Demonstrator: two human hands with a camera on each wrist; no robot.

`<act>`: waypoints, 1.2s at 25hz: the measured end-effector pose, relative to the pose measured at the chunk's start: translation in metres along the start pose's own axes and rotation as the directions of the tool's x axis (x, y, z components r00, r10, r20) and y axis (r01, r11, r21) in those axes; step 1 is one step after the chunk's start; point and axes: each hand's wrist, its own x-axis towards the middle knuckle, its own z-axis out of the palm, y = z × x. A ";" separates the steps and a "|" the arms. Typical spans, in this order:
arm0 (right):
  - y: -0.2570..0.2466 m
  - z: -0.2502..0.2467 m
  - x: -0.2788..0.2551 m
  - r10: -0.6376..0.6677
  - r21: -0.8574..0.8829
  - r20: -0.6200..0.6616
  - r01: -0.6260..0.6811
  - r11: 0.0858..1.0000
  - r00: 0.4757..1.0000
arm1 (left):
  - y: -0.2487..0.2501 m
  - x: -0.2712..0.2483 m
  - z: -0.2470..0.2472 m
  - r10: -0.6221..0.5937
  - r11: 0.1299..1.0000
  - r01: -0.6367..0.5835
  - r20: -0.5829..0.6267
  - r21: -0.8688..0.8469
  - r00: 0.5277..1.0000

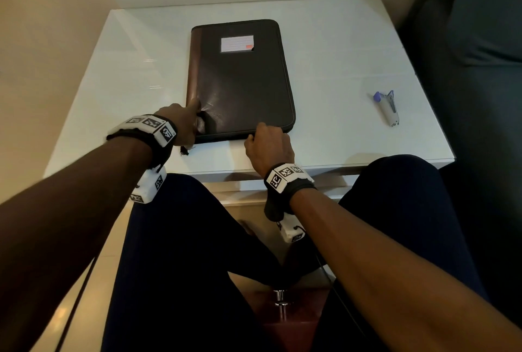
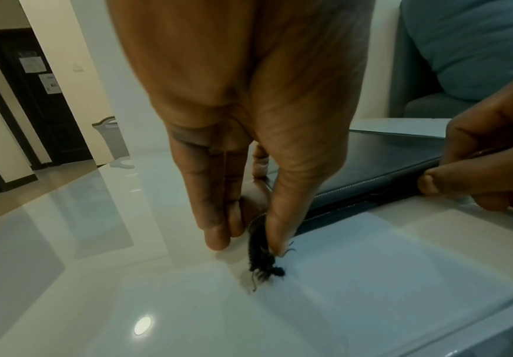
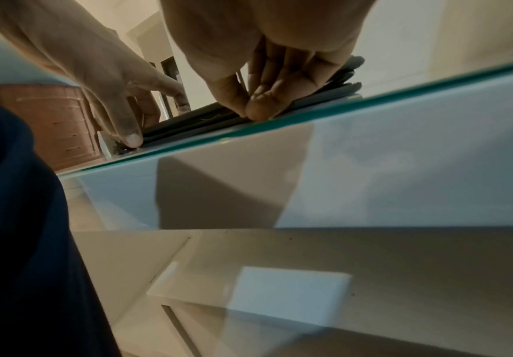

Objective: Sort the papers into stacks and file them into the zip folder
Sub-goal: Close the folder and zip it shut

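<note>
the zip folder (image 1: 240, 77) lay flat and closed in the middle of the frame, on the white table (image 1: 339, 55). no papers could be seen anywhere on the table, so they were likely inside it.

the left hand (image 1: 180, 123) was at the lower left corner of the folder. its thumb pressed down on the frayed black zip tail (image 2: 264, 260) there, and the other fingers stood nearly straight with their tips down on the table. the right hand (image 1: 268, 145) was at the bottom edge of the folder, right of the middle, with its thumb and fingers pinched on the edge, most likely on the zip pull. the pull itself was hidden by the fingers.

what could go wrong: the zip tail looked worn and stringy, so a hard tug could tear it more or jam the zip. if the left thumb slipped, the folder could slide on the shiny table toward the near edge.

a stapler (image 1: 388, 107) lay well apart, at the right of the frame.
</note>
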 end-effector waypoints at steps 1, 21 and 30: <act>0.000 0.003 0.000 0.027 0.026 -0.001 -0.027 0.999 1.000 | 0.000 0.000 0.000 -0.001 1.000 0.001 0.002 0.003 1.000; 0.018 0.011 -0.004 0.035 0.205 -0.208 0.009 0.979 0.978 | 0.088 0.008 -0.001 0.188 0.964 -0.183 -0.010 0.195 0.982; 0.058 -0.013 0.000 0.096 0.172 -0.199 -0.062 0.983 0.975 | 0.099 -0.005 -0.003 0.135 0.972 -0.128 -0.026 0.197 0.990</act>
